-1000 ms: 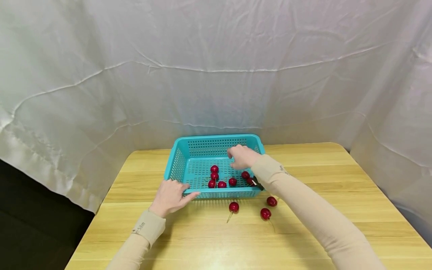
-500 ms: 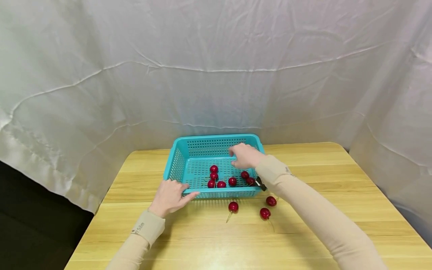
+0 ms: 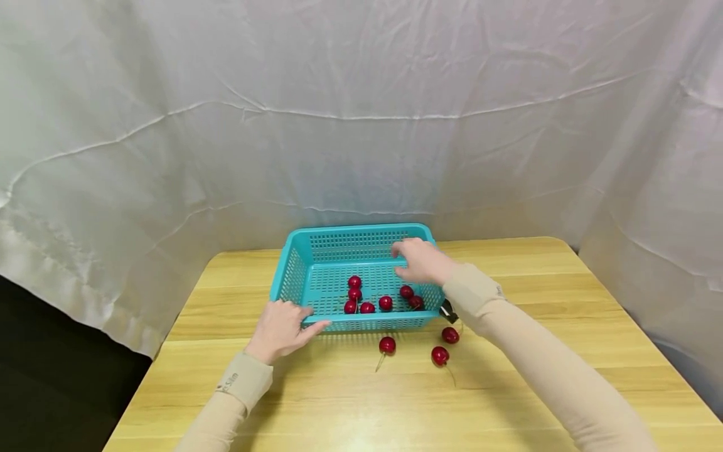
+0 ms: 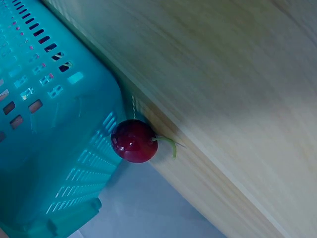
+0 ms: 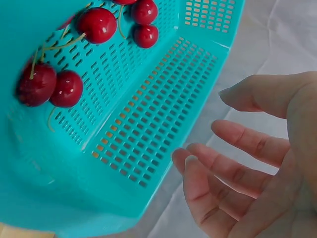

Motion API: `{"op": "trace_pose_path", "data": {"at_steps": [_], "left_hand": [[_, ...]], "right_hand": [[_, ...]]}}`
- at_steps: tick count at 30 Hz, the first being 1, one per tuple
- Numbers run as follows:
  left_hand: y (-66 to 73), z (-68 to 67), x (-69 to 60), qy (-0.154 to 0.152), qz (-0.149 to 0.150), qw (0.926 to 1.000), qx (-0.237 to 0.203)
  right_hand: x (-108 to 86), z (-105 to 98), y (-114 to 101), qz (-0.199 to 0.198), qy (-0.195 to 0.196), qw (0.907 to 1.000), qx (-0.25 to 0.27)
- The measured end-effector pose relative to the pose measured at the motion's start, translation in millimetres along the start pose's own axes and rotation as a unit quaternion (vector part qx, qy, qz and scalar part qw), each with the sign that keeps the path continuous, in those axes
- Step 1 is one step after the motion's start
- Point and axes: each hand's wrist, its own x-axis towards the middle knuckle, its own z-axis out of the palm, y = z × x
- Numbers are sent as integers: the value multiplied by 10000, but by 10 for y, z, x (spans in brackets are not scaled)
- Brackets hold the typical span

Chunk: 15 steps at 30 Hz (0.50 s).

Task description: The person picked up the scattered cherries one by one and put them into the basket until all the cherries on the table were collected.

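A turquoise plastic basket (image 3: 361,318) with slotted walls stands on the table, several red cherries (image 3: 385,303) with stems lying in its near half. At its front left corner my left hand (image 3: 282,328) holds the rim, thumb along the front side and fingers over the edge. In the left wrist view one cherry (image 4: 134,141) lies close beside the basket wall. My right hand (image 3: 422,259) hovers over the basket's right side. Its fingers are loosely bent and apart, with nothing between them, as the right wrist view shows beside the basket's rim (image 5: 190,131).
Outside the basket's front, 3 cherries lie on the wooden table (image 3: 339,402): one cherry (image 3: 386,345) near the middle, two others (image 3: 440,356) further right. A pale curtain (image 3: 361,169) hangs behind the table. A black wrist device (image 3: 449,312) sits under my right sleeve.
My right hand has shifted a little to the right over the basket. My left hand keeps its hold, and the cherries lie as before; the whole head view has drifted slightly.
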Motion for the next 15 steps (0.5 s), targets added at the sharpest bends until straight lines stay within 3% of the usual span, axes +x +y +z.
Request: {"op": "trace_pose_path", "data": {"at_steps": [15], "left_hand": [[6, -21, 2, -44, -33, 10000, -25]], "right_hand": [[-357, -6, 244, -155, 781, 9967, 173]]}}
